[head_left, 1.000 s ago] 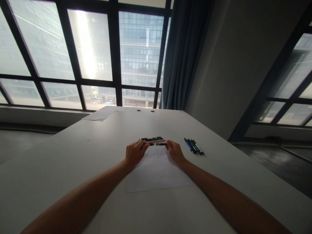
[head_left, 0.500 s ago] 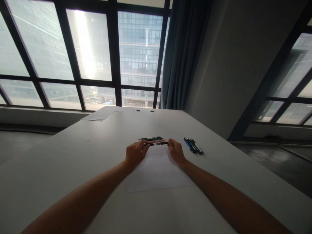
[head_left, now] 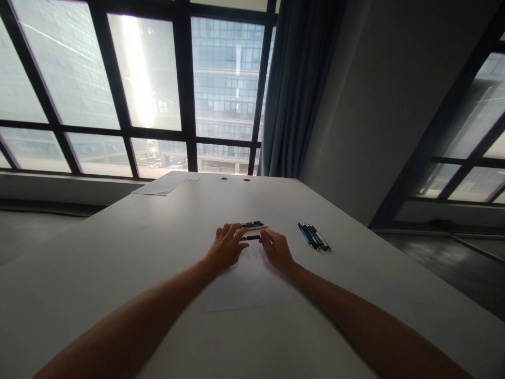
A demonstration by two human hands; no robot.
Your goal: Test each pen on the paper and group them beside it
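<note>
A black pen (head_left: 251, 238) is held crosswise above a white sheet of paper (head_left: 244, 292) with scribbled marks near its far end. My right hand (head_left: 279, 251) pinches the pen's right end between thumb and fingers. At the other end, my left hand (head_left: 224, 248) has its fingers stretched out and its thumb apart; the pen's left tip lies in that gap. Just beyond the fingers is a dark green pen (head_left: 252, 224), partly covered by my left hand. A thin pinkish strip beside it is too small to make out.
To the right of my right hand, several pens (head_left: 313, 237) lie side by side, slanted. Loose papers (head_left: 168, 184) rest at the far left corner of the white table (head_left: 158, 237). Two dark round table fittings sit near the far edge, before the windows and a blue curtain (head_left: 292, 105).
My left hand has loosened from a pinch and spread its fingers. My right hand has moved left and slightly nearer with the black pen. Two dark pieces between the hands now appear as one.
</note>
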